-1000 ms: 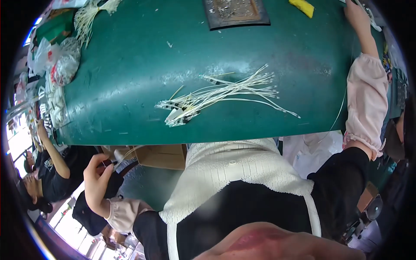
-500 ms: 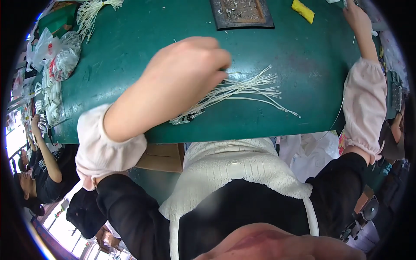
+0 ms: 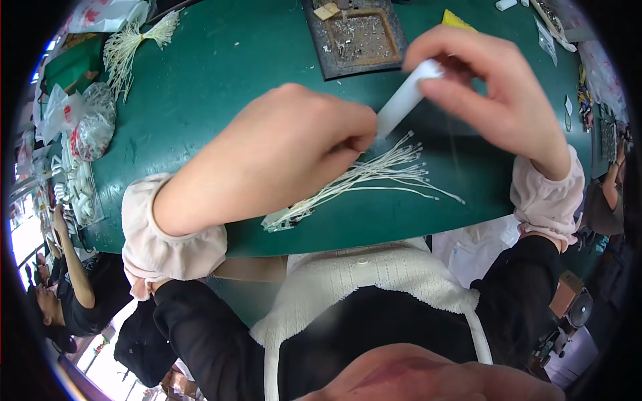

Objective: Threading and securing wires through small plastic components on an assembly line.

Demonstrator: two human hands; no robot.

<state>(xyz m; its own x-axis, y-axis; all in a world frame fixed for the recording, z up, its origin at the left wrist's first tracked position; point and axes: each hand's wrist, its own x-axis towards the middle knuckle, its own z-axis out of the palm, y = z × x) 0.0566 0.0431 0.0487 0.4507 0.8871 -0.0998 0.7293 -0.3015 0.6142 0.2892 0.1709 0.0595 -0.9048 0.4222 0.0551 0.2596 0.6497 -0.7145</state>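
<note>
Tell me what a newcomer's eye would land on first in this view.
Both bare hands meet over the green table: the right hand and left hand pinch the two ends of a white tube. Just below them a bundle of thin white wires fans across the near edge. A dark metal tray sits at the far side.

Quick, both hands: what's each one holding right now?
Left hand: closed, pinching the low end of the white strip.
Right hand: closed on the strip's top end.
</note>
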